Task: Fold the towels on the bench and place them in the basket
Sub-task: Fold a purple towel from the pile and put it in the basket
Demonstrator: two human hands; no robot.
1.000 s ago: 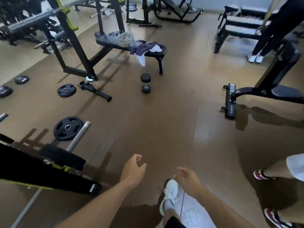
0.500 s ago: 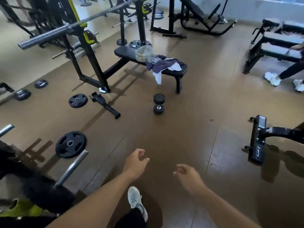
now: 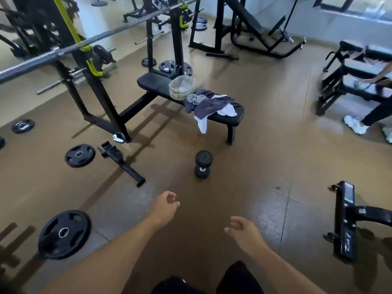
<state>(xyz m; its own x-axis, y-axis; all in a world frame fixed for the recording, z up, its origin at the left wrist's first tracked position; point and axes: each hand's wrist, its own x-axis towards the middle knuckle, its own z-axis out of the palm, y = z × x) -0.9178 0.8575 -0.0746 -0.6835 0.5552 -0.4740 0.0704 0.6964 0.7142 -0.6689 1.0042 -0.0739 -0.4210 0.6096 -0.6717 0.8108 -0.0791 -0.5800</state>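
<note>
Compared with the earlier frame, the flat bench [image 3: 220,118] lies nearer and lower in the view, the white shoe formerly between the forearms is gone from sight, and both hands remain raised and unloaded. Left hand [image 3: 164,205]: fingers loosely curled toward the thumb, holding nothing, well short of the bench. Right hand [image 3: 244,230]: relaxed, fingers slightly bent, holding nothing, likewise well short of the bench.

Towels [image 3: 209,105] form a crumpled heap of purple-grey and white cloth on the near end of the bench; one white towel [image 3: 202,124] hangs over the bench's near long edge. A translucent basket [image 3: 182,87] stands upright on the bench pad, touching the far side of the heap; its contents cannot be made out. The pad beyond the basket, toward the barbell rack [image 3: 101,98], is bare.

A dumbbell [image 3: 203,164] stands on the floor [image 3: 265,158] just in front of the bench, between the bench and the hands. Left of the bench lie a detached black bar attachment [image 3: 121,164] and weight plates [image 3: 79,155], one large plate [image 3: 63,233] nearest the left forearm. A barbell [image 3: 63,50] rests across the rack, above and left of the bench. Right of the bench, open brown floor extends to another person's shoes [image 3: 355,125] and a second bench base [image 3: 344,223].
</note>
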